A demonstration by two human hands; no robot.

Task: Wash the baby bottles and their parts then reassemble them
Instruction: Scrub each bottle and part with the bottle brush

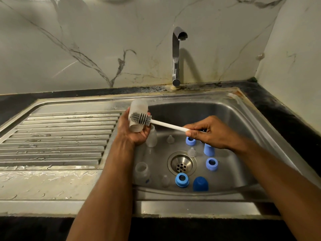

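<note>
Head view: steel sink (243, 119) set in the worktop, its basin holding two clear bottles, teats, blue rings and caps below the fingers. Left hand (133, 133) curls its fingers round a frosted bottle (138, 108). Right hand (212, 132) pinches the brush (141, 118) handle, bristles against the bottle's side. No writing legible.

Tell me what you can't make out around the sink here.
Head view:
- Bottle in the left hand: its mouth, hidden by the palm.
- Brush handle's end: hidden inside the right hand.
- Clear nipples in the sink: too small for detail.
</note>
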